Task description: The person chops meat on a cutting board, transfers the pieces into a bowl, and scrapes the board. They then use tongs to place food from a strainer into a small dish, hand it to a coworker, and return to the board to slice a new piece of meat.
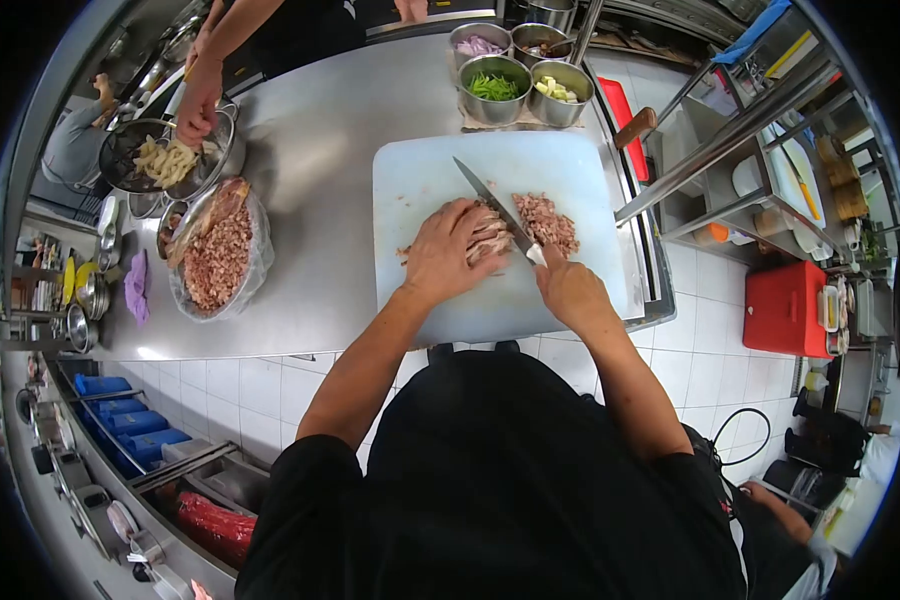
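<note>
On the white cutting board (450, 170) lies a piece of sliced meat (487, 236). My left hand (446, 256) presses down on it, fingers bent over its top. My right hand (573, 292) grips the white handle of a kitchen knife (490, 200). The blade points away and to the left, between the sliced piece and a small heap of diced meat (548, 224) on its right. Small meat scraps lie left of my left hand. The meat under my palm is partly hidden.
A plastic-lined bowl of diced meat (218, 255) stands at the left. Beyond it a co-worker's hand (200, 100) reaches into a pan with pale strips (165, 162). Metal containers (495, 90) of cut vegetables stand behind the board. A purple cloth (136, 287) lies far left.
</note>
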Demonstrator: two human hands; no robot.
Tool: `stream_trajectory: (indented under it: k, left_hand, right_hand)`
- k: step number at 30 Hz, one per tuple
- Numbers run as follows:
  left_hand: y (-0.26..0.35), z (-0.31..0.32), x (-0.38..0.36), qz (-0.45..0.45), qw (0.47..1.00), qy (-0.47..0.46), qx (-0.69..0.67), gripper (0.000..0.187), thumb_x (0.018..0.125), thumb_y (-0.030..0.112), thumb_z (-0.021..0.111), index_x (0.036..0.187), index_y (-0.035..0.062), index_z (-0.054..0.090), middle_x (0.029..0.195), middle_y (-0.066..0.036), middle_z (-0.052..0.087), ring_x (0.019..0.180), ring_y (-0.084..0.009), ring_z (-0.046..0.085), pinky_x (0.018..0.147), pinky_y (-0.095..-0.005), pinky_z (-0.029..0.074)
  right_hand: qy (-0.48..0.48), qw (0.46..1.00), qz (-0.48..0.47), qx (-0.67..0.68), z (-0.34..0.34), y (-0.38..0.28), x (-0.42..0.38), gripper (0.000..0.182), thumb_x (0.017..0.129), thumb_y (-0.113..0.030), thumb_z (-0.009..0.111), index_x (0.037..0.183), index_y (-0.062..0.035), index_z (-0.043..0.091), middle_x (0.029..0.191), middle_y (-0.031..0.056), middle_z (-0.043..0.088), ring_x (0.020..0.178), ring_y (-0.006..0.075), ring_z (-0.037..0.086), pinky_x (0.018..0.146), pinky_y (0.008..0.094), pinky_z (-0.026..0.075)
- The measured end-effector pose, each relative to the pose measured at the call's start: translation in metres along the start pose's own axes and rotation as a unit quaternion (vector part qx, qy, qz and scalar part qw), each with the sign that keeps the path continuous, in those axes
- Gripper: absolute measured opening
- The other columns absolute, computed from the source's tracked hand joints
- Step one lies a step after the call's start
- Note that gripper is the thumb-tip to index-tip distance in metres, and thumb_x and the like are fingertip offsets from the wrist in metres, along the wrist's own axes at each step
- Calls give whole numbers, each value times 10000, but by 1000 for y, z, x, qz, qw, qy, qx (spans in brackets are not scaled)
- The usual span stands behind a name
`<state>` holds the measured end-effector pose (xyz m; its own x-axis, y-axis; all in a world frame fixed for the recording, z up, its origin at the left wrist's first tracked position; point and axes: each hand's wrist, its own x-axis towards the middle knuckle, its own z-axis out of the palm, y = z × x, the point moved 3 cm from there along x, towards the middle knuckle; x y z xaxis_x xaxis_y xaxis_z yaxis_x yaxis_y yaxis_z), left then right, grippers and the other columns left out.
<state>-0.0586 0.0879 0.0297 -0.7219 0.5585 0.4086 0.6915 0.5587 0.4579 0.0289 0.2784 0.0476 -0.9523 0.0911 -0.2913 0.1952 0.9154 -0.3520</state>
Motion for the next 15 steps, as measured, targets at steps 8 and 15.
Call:
stream_trajectory:
  k: [8, 15]
  left_hand:
    - [-7, -4, 8, 27, 995, 6, -98, 376, 785, 274, 748, 1089, 72, 657, 1203, -115, 558, 1126, -329, 561, 965, -430, 481]
    - [-14, 7, 14, 53, 992, -21, -114, 270, 795, 247, 693, 1016, 95, 664, 1165, -73, 585, 1089, -302, 572, 924, -415, 503]
  right_hand:
    - [58, 997, -32, -47, -35, -30, 4, 274, 982, -239, 505, 1143, -18, 501, 814, 274, 680, 787, 462, 679, 723, 562, 539]
    - [-44, 996, -26, -69, -53, -45, 29, 287, 989, -241, 492, 1170, -19, 468, 795, 278, 677, 764, 473, 670, 713, 575, 531]
